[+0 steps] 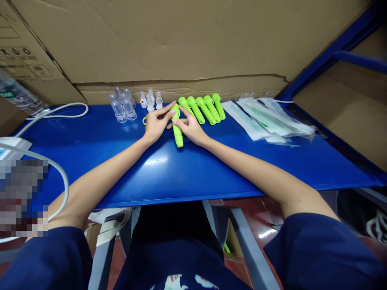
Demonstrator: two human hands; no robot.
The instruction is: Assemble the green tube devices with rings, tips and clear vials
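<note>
Both my hands are on one lime-green torch-shaped plastic piece (178, 137), which has a ribbed body and lies pointing toward me over the blue table (175, 173). My left hand (157, 125) grips its wider far end from the left, with thumb and index finger at the top. From the right, my right hand (192, 128) holds it, thumb across the body and index finger at the far end. Just left of my left hand a small yellow ring (144, 120) shows in part. Several matching green pieces (208, 108) lie in a row beyond my right hand.
Several clear plastic tubes (122, 105) and small white-and-clear caps (150, 101) stand at the back. Flat clear packets (266, 119) are piled on the right. A white cable (65, 177) loops on the left near a water bottle (21, 94). Cardboard (181, 44) walls the back.
</note>
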